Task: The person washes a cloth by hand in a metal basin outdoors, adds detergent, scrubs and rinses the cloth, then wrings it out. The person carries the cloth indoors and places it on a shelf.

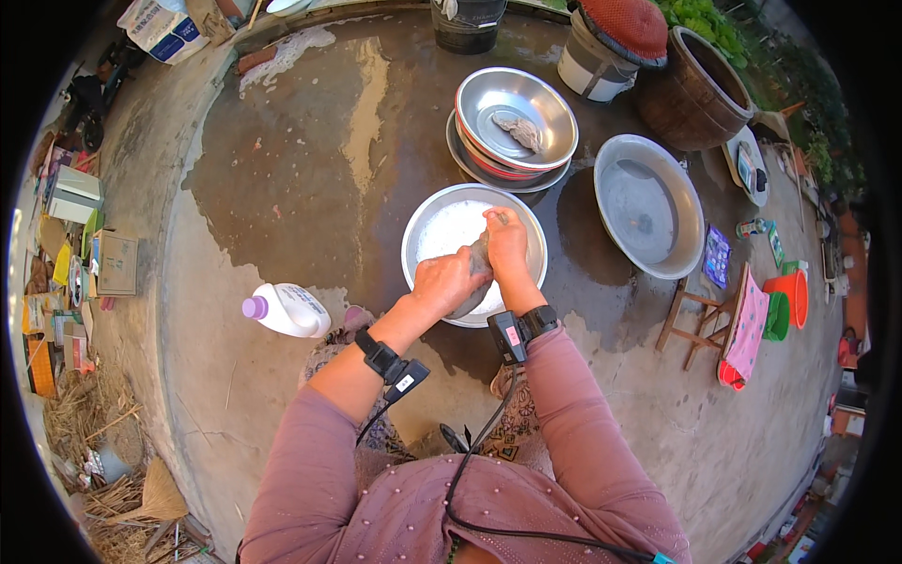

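Note:
My left hand [445, 283] and my right hand [506, 243] both grip one wet, grey cloth [480, 262], bunched between them over a metal basin [418, 224]. White suds [451, 227] fill much of this basin. Behind it stands a stack of metal basins with red rims [486, 95], and a crumpled cloth [520, 132] lies in the top one. To the right rests a large metal basin [613, 190] holding some water. A white detergent bottle with a purple cap [299, 310] is on the ground at the left.
At the right stands a wooden folding stool with a pink cover [750, 324], near a green bucket [777, 317] and an orange bucket [793, 292]. A black bucket [465, 28], a lidded bucket [588, 60] and a brown jar [687, 106] line the back. The concrete [296, 169] is wet there.

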Demonstrator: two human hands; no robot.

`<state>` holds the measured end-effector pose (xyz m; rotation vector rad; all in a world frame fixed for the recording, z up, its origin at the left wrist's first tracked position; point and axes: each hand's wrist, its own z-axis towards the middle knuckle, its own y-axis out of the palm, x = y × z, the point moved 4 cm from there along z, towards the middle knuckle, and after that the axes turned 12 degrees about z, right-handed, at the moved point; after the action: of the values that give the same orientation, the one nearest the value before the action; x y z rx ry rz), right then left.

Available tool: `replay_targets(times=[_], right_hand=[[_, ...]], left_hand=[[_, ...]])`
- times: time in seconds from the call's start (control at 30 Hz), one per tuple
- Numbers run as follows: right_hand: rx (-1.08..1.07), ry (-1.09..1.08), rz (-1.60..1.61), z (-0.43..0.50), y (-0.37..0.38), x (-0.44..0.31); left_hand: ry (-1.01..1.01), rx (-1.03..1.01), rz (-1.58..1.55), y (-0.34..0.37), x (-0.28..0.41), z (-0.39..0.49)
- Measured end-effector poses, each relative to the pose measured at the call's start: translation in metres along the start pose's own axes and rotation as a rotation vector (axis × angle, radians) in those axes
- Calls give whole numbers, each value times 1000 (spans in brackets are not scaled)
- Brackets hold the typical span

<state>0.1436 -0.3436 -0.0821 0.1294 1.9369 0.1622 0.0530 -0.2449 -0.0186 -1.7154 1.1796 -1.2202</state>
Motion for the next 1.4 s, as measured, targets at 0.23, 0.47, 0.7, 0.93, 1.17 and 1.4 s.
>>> replay_targets(times=[0.23,0.47,0.7,0.93,1.17,1.4], right_hand=[[-85,125,592,-19,0,-36],[-352,-88,663,-35,6,-94],[-849,-294,7,-89,41,-127],[-883,-834,-293,-115,42,-142],[-319,-933,-215,-95,13,-105],[-88,-5,679,-50,11,-32]], left_hand=[[32,27,-421,-11,-21,9],[110,-264,-1736,7,-29,14],[66,-1035,-1727,45,-8,-21],[-92,-425,-2123,40,-15,-9],[-145,353,-2020,-3,-60,28],[149,589,-1518,-53,-35,8]])
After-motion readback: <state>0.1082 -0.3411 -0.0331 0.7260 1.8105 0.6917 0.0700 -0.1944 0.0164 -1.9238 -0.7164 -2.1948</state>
